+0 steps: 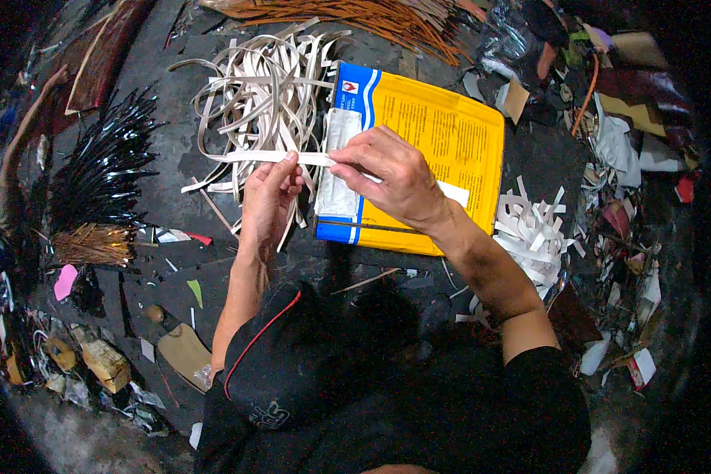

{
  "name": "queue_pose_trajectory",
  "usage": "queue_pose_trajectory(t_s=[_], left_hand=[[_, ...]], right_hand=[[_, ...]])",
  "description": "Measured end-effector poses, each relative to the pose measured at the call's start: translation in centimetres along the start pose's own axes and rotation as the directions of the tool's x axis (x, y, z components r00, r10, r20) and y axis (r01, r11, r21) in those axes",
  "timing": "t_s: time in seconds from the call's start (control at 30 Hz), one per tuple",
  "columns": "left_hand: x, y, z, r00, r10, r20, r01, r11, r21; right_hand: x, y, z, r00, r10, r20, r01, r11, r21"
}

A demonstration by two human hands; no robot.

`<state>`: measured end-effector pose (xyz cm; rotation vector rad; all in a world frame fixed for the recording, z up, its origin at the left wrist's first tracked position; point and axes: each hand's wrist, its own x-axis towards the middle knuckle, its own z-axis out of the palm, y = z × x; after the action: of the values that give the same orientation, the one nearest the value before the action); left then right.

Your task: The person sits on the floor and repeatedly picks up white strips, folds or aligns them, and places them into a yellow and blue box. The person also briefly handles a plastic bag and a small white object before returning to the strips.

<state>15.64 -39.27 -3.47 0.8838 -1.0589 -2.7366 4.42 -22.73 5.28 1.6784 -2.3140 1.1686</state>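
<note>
A flat off-white strip [249,156] is stretched level between my two hands. My left hand [270,196] pinches it between thumb and curled fingers. My right hand [393,175] pinches the strip's right end, and part of that end is hidden behind the fingers. Under my right hand lies a flat yellow and blue panel [442,118] with a white pad [340,197] along its left side. Beyond my left hand is a tangled heap of long off-white strips [268,99], partly under the held one.
Short white strips [533,237] are piled right of the panel. Black strips [107,154] and brown strips [95,243] lie at the left. Orange-brown strips [355,20] lie at the far side. Mixed scraps [616,150] cover the right edge. A yellowish block [105,365] sits at lower left.
</note>
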Motion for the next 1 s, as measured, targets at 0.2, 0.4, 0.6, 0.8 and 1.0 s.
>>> queue_pose_trajectory(t_s=[0.2,0.4,0.6,0.8,1.0], left_hand=[[1.6,-0.1,-2.6,0.998,-0.026,-0.052,0.018,0.987,-0.157],[-2.5,1.3,3.4,0.995,0.074,0.071,-0.063,0.987,-0.146],[-2.0,0.9,2.9,1.000,-0.002,0.012,0.001,0.994,0.106],[-0.5,0.4,0.6,1.000,0.015,-0.015,-0.015,0.999,0.043],[-0.3,0.8,-0.5,0.997,0.037,-0.067,-0.031,0.995,0.098]], right_hand=[[0.0,0.0,0.2,1.000,-0.014,-0.014,0.014,1.000,-0.007],[0.3,0.0,0.3,0.999,-0.022,-0.029,0.021,0.999,-0.025],[-0.2,-0.3,-0.1,1.000,-0.005,-0.013,0.005,1.000,-0.017],[-0.3,-0.1,-0.1,1.000,-0.014,-0.010,0.014,1.000,-0.002],[-0.6,0.1,-0.6,0.999,-0.009,0.031,0.009,1.000,0.002]])
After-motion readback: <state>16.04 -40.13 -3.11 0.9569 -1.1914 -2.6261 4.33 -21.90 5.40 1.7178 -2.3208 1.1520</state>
